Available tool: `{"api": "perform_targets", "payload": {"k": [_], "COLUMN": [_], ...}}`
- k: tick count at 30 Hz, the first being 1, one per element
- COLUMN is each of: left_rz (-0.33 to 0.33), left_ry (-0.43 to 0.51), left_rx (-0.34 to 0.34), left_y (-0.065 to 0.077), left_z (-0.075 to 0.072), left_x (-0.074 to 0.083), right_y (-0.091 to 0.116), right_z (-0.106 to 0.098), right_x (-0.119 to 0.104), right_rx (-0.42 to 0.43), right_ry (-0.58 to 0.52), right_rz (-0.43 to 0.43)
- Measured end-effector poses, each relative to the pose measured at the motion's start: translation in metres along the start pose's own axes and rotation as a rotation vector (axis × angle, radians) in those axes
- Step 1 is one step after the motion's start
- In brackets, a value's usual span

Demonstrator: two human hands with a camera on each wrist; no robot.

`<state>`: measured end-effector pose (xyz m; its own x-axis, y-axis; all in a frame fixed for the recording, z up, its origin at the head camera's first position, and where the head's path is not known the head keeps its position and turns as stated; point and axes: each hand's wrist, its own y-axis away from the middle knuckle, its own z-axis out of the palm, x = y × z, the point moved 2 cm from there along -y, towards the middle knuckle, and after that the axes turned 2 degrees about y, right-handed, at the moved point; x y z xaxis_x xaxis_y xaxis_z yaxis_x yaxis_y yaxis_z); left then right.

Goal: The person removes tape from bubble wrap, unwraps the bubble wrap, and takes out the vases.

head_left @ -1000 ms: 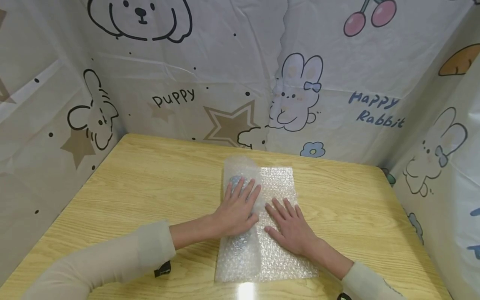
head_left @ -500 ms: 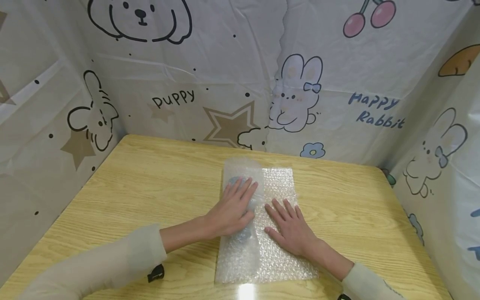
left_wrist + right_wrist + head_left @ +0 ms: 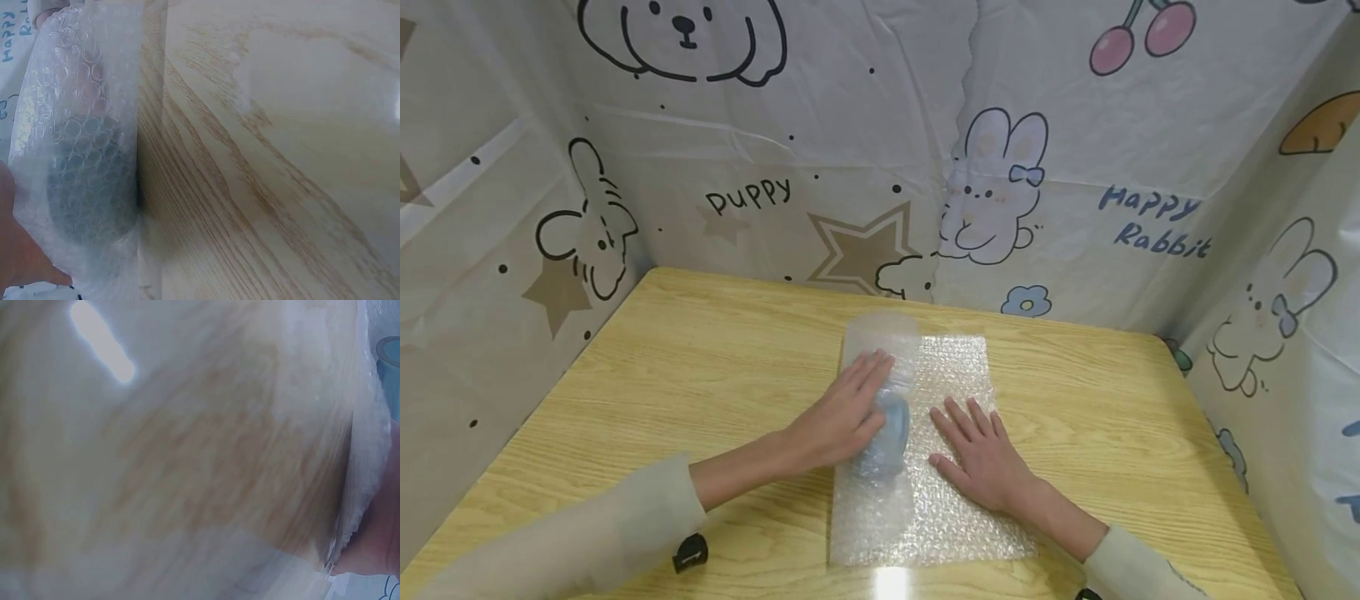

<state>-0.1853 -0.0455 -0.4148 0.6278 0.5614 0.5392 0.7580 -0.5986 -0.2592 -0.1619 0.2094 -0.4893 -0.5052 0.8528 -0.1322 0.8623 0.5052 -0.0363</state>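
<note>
A sheet of clear bubble wrap (image 3: 955, 367) lies on the table, its left part folded over a blue, rounded object (image 3: 891, 433) whose exact kind is unclear. My left hand (image 3: 842, 412) rests on that folded part with fingers extended, partly covering the object. Flat on the right part of the sheet, my right hand (image 3: 985, 458) presses with spread fingers. Through the bubbles in the left wrist view, the object (image 3: 94, 181) appears as a dark, blurred shape. In the right wrist view, a blue thing with a round grey edge (image 3: 387, 353) shows at the right border.
The wooden table (image 3: 715, 350) extends around the wrap. Printed cloth (image 3: 850, 125) hangs along its back and both sides. A small black item (image 3: 691, 552) sits beneath the left sleeve. Light reflects off the front of the table.
My left hand has shifted leftward over the wrap. More of the blue object shows to the right of it. The right hand stays in place.
</note>
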Motion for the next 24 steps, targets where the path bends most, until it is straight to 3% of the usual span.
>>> {"api": "perform_targets", "payload": {"k": [6,24], "left_rz": [0.020,-0.101], "left_ry": [0.058,0.175], "left_rx": [0.021,0.024], "left_y": [0.006,0.026], "left_z": [-0.004,-0.023], "left_x": [-0.005,-0.020], "right_y": [0.000,0.000], "right_z": [0.000,0.000], "right_x": [0.000,0.000], "right_rx": [0.008,0.014], "right_ry": [-0.003,-0.012], "right_rz": [0.000,-0.007]}}
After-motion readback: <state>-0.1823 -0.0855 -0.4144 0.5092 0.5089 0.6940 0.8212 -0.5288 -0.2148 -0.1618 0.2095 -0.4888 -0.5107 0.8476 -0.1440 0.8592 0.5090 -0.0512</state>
